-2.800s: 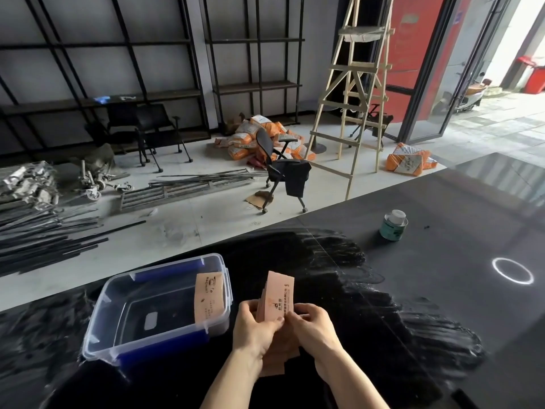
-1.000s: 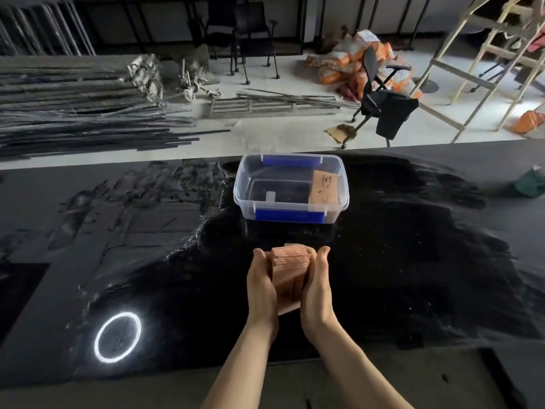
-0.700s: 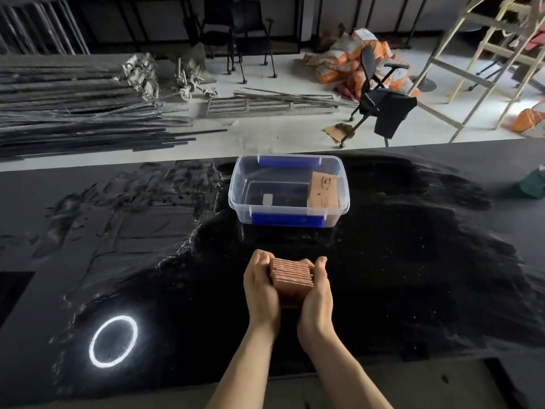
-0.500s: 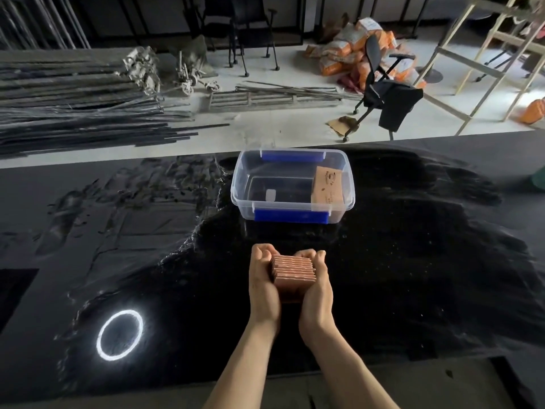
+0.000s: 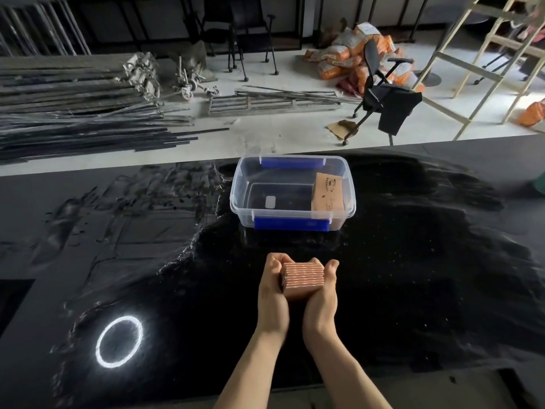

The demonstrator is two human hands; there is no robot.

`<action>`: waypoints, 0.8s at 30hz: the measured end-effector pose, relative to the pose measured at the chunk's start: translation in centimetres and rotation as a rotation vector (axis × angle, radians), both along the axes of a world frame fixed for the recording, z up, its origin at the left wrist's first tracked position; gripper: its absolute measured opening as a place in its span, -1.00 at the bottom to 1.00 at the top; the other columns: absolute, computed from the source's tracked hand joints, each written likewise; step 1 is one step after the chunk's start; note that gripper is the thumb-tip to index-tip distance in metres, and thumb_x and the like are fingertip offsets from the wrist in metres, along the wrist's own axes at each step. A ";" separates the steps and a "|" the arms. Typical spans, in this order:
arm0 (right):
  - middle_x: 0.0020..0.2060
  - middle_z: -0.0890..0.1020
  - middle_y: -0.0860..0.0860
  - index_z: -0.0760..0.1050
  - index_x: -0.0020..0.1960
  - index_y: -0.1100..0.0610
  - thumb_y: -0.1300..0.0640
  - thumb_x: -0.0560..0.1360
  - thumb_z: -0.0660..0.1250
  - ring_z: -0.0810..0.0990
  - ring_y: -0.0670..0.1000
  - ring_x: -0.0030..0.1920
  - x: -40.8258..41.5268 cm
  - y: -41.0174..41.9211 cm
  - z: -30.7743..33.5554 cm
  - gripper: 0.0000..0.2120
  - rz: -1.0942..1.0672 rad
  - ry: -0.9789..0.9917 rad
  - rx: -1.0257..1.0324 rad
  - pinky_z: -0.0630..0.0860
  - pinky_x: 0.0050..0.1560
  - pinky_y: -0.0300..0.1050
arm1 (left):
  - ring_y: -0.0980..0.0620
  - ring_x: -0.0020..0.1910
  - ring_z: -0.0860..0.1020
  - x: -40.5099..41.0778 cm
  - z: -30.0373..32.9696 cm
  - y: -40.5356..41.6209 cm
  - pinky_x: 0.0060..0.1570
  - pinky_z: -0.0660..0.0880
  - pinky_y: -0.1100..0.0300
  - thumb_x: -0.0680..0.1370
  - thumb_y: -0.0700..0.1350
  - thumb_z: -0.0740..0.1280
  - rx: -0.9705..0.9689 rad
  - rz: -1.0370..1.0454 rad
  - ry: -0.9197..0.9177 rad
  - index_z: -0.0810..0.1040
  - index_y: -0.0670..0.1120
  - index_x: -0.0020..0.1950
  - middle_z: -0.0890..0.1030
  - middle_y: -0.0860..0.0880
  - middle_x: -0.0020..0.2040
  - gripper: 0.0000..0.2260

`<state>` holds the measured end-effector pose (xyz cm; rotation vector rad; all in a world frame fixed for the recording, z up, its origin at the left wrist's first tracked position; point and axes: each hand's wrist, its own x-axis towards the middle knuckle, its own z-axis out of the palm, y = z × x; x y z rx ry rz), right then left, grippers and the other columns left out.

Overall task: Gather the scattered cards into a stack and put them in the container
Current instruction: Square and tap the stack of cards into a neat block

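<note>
A squared-up stack of pinkish-brown cards [image 5: 302,279] stands on edge between my palms above the black table [image 5: 427,261]. My left hand [image 5: 273,293] presses its left side and my right hand [image 5: 322,296] presses its right side. A clear plastic container [image 5: 244,184] with blue clips sits just beyond the hands. One brown card [image 5: 328,193] leans against the container's inner right wall.
A bright ring of light [image 5: 119,341] reflects on the table at the near left. Beyond the table's far edge lie metal bars [image 5: 73,113], a black chair [image 5: 383,95], orange sacks [image 5: 348,51] and a wooden ladder [image 5: 483,63].
The cards went from a loose fan in my hands to an even stack pressed between both palms. The view turned, so the container now lies straight ahead.
</note>
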<state>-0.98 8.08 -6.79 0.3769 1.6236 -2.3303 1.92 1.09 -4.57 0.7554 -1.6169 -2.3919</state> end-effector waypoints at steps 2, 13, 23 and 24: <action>-0.40 0.73 -0.14 0.68 -0.31 -0.25 -0.29 0.68 -0.06 0.69 -0.20 -0.36 -0.2 -0.7 -0.1 -0.37 -0.058 0.018 0.039 0.55 -0.37 -0.42 | -0.07 -0.09 0.73 0.0 0.1 0.0 -0.13 0.67 0.16 0.66 0.13 0.09 -0.012 -0.002 -0.009 0.57 -0.07 -0.09 0.75 -0.15 -0.10 -0.62; -0.32 0.77 -0.01 0.61 -0.13 0.04 -0.45 0.57 0.02 0.75 0.04 -0.26 -2.7 -1.5 0.4 -0.35 -0.322 -0.298 -0.037 0.56 -0.08 -0.03 | 0.08 0.17 0.65 4.1 -0.8 -4.1 0.18 0.59 0.15 0.38 -0.18 0.47 -0.726 -0.319 0.078 0.52 0.06 0.31 0.68 0.07 0.15 -0.49; -0.11 0.76 -0.08 0.68 0.02 -0.12 -0.30 0.61 0.14 0.72 -0.08 -0.04 -4.0 2.6 2.7 -0.59 0.042 0.388 0.379 0.59 0.00 -0.11 | 0.24 0.18 0.50 2.7 2.0 -7.4 0.20 0.52 0.22 0.45 0.12 0.38 -1.438 -0.459 -0.030 0.46 0.25 0.32 0.54 0.28 0.13 -0.57; -0.14 0.74 -0.09 0.67 -0.01 -0.11 -0.20 0.64 0.20 0.72 -0.07 -0.08 -3.8 2.1 2.4 -0.69 0.088 0.433 0.437 0.61 -0.06 -0.11 | 0.22 0.19 0.49 2.4 2.1 -7.3 0.21 0.52 0.20 0.46 0.10 0.39 -1.454 -0.469 -0.037 0.47 0.24 0.32 0.54 0.27 0.13 -0.57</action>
